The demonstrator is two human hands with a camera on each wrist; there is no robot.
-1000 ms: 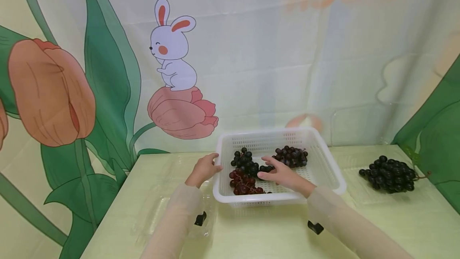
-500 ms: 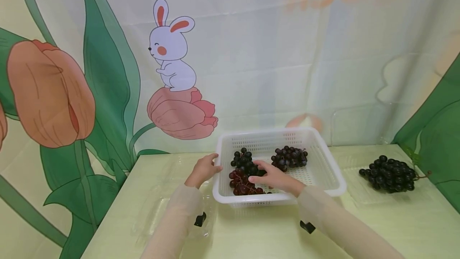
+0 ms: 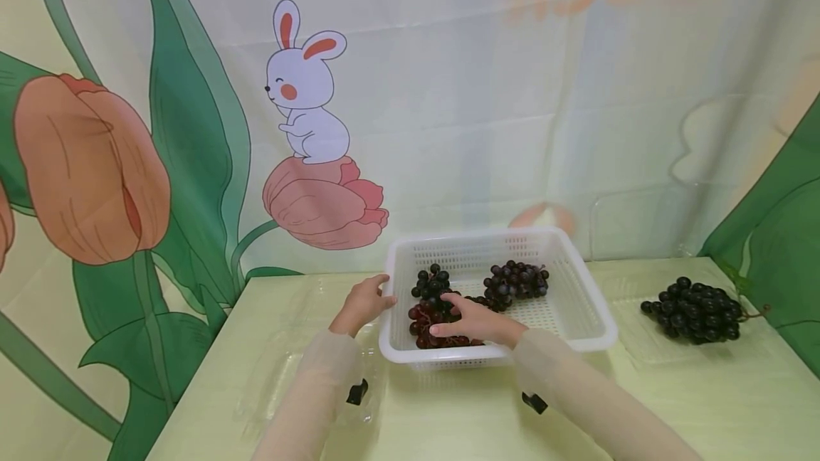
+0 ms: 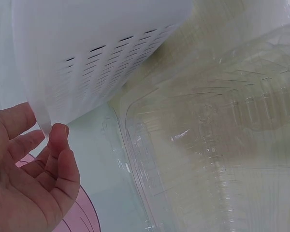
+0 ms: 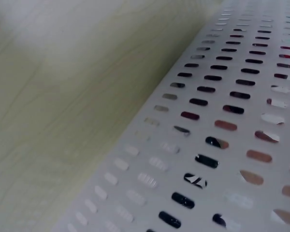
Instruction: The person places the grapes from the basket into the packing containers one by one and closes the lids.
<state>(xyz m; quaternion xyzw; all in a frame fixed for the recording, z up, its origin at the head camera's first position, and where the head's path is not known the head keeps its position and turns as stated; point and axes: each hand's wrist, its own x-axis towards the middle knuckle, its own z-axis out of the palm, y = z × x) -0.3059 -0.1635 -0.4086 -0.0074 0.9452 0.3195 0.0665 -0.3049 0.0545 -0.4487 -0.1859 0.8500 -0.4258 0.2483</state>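
Note:
A white slotted plastic basket [image 3: 442, 356] stands on the table with bunches of grapes in it. My left hand [image 3: 361, 304] grips its left rim, and the left wrist view shows thumb and fingers [image 4: 63, 179] on either side of the edge. My right hand [image 3: 477, 322] reaches over the front rim, fingers loosely spread above the red grapes [image 3: 421, 326] and partly covering them. Behind those lie black grapes [image 3: 432, 282]; a dark purple bunch [image 3: 520, 279] sits further right. In the right wrist view the basket wall [image 5: 203, 125] hides most of that hand.
To the right, a clear plastic tray [image 3: 647, 354] carries another bunch of black grapes [image 3: 695, 310] with a stem. Clear plastic containers [image 4: 183, 145] lie left of the basket, partly under my left forearm. A printed cloth [image 3: 461, 126] hangs behind the table.
My right hand has moved left and slightly toward me inside the basket, from beside the purple bunch to over the red grapes. The left hand stays on the rim.

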